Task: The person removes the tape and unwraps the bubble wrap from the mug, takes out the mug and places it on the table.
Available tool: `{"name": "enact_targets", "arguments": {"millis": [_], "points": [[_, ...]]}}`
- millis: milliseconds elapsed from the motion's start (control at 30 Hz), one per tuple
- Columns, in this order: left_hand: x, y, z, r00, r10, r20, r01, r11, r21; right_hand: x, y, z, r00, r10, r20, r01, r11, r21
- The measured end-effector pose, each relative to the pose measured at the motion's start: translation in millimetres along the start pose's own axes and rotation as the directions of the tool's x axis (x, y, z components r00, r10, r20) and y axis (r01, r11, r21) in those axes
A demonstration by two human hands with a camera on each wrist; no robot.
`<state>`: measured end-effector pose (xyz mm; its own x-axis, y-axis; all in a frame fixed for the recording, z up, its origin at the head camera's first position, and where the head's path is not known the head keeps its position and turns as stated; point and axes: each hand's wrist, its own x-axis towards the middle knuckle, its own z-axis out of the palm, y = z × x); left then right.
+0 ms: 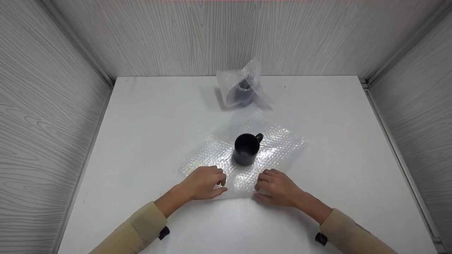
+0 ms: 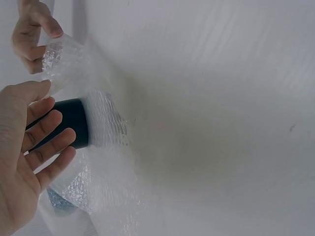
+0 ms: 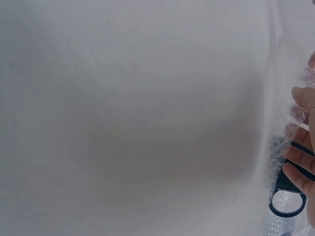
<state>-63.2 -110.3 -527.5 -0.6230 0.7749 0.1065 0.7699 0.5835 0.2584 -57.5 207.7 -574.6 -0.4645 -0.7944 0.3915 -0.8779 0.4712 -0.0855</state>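
A black mug (image 1: 246,150) stands upright on a sheet of bubble wrap (image 1: 279,141), its handle pointing away to the right. At the sheet's near edge, my left hand (image 1: 204,183) pinches the wrap between thumb and index finger; its other fingers spread beside the mug (image 2: 76,123) in the left wrist view. My right hand (image 1: 279,188) grips the same edge further right, and the right wrist view shows its fingers through the clear plastic (image 3: 278,147). That edge is raised off the table between both hands.
Behind the mug, near the back of the white table (image 1: 159,116), stands a dark bluish object (image 1: 243,94) loosely covered in bubble wrap. Grey wood-grain panels (image 1: 169,38) enclose the table at the back and both sides.
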Motion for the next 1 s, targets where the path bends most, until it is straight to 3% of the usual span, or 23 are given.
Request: {"name": "enact_targets", "arguments": {"millis": [500, 1000], "points": [[-1.5, 1.9, -4.1, 0.999, 0.001, -0.036, -0.001, 1.000, -0.004, -1.4, -2, -5, 1.000, -0.014, -0.006, 0.014, 1.000, 0.016], [8.1, -4.4, -19.9, 0.997, -0.068, -0.036, 0.065, 0.995, -0.077, 8.7, 7, -25, 0.998, -0.011, -0.069, 0.013, 0.999, 0.031]]}}
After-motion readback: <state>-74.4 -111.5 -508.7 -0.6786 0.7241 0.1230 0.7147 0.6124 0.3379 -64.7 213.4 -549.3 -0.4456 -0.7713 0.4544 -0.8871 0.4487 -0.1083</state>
